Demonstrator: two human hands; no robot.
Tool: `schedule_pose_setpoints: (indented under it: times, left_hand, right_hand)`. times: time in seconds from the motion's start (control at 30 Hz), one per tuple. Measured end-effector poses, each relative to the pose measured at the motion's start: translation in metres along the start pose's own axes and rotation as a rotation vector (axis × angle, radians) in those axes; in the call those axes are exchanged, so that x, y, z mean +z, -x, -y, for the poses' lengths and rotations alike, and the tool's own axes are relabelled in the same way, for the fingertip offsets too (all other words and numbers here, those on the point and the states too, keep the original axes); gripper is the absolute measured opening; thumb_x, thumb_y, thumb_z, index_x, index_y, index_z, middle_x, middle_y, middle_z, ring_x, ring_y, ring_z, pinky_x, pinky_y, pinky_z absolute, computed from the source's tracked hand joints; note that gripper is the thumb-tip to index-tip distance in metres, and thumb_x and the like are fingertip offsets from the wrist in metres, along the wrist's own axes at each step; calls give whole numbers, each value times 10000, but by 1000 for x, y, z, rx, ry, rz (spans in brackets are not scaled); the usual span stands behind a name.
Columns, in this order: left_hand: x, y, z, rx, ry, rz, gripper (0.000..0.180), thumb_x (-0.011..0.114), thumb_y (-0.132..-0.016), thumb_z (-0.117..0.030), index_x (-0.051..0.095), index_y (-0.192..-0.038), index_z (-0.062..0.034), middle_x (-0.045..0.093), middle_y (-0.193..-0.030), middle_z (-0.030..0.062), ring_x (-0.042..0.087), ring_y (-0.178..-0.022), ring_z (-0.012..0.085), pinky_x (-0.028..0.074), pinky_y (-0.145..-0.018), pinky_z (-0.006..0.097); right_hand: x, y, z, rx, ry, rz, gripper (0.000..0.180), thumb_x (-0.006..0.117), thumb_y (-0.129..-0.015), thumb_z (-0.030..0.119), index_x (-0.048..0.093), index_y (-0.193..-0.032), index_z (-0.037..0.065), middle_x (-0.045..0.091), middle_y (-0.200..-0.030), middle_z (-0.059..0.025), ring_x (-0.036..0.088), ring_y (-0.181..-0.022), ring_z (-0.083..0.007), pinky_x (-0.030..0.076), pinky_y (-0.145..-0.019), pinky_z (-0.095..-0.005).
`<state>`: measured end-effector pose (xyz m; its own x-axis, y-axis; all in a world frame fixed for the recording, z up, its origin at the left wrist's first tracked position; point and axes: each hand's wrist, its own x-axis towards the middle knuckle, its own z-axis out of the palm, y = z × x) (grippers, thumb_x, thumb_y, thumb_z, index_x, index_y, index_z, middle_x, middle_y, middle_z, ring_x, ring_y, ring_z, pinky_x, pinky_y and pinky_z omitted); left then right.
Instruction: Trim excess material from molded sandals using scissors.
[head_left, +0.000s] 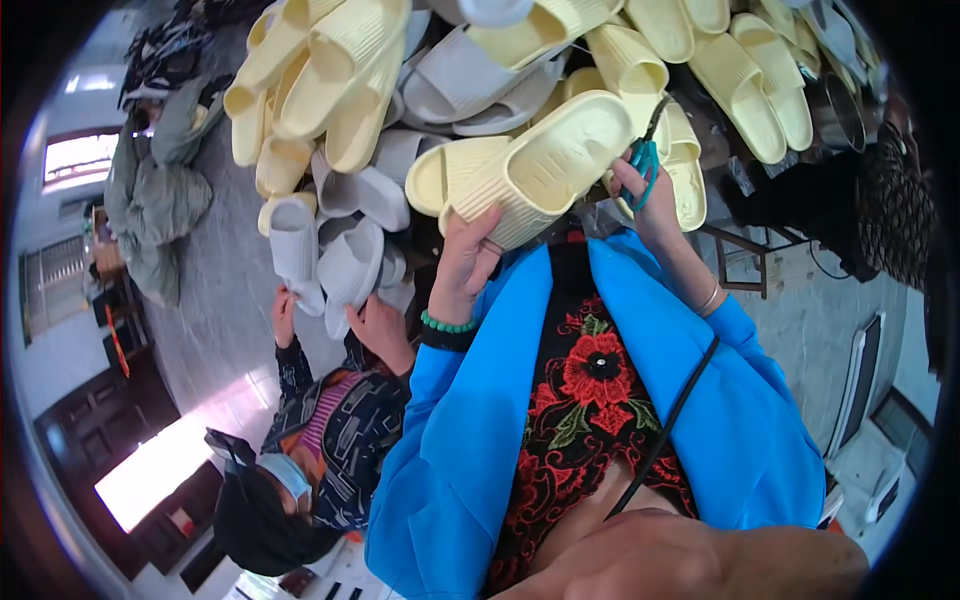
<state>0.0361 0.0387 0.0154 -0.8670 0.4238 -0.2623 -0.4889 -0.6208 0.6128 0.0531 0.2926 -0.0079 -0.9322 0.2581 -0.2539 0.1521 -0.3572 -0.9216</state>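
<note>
My left hand [468, 258] grips the strap end of a pale yellow slipper [560, 160], its thumb lying on the ribbed strap. The slipper is tilted, with its footbed facing up. Beside its heel, my right hand [648, 200] is closed on a pair of scissors [642, 172] with teal handles. The dark blades point up and away from me. Behind the held slipper lies another yellow slipper [445, 172], partly covered by it.
A heap of yellow slippers [345, 70] and grey slippers [450, 75] fills the far side. At my left, a masked co-worker [330, 430] handles grey slippers [350, 265]. Green-grey sacks [160, 220] stand farther left. A dark-framed stool [745, 255] is on the right.
</note>
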Motion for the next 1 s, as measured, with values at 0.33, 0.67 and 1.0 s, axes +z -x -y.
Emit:
schedule_pose_setpoints:
  times: [0.33,0.67,1.0]
  left_hand:
    - [-44,29,-36,-64,-989,-247,380,668,-893,-135,544,-1205,42,667,-970,78,605,-860,88,469,-765,210]
    - [-43,-35,-42,89,-893,-162,475,627,-896,-76,438,-1303,77,609,-1208,167,610,-1057,204,491,-883,299]
    - [0,11,-57,271,-688,-145,483,579,-898,1,413,-1349,38,562,-1280,142,561,-1163,207,443,-971,297]
  right_hand:
    - [4,-16,-1,-67,157,-41,258,750,-813,194,598,-934,24,594,-724,0,537,-626,-75,429,-569,-234]
    - [20,-7,24,30,272,-57,309,768,-784,239,622,-974,43,580,-730,21,515,-611,-74,416,-552,-248]
    - [26,25,55,-200,155,133,328,760,-811,184,596,-1051,33,590,-797,21,523,-712,-39,441,-617,-215]
